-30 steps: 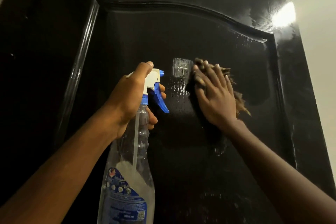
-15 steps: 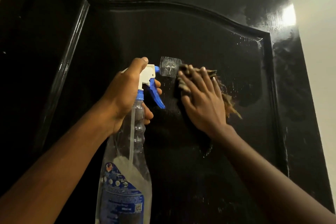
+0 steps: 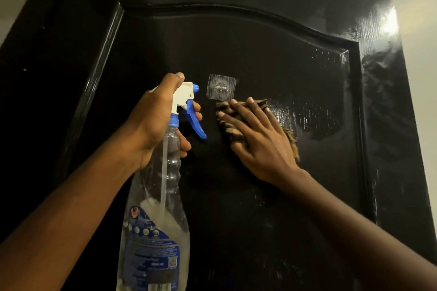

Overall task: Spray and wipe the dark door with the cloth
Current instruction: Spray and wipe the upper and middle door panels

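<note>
Though blurred, seemingly striped cloth (image 3: 224, 106)

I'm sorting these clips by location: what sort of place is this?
Probably a room in a home: a glossy black panelled door with a clear stick-on hook, plain pale wall beside it, and a household spray bottle in the left hand.

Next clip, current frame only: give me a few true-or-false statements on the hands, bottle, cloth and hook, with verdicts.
1. The left hand grips the spray bottle at its neck. True.
2. The right hand presses the cloth flat on the door. True.
3. The cloth covers the adhesive hook. False: the hook shows uncovered just above the cloth.
4. The spray bottle is full to the neck. False: liquid fills only its lower part.
</note>
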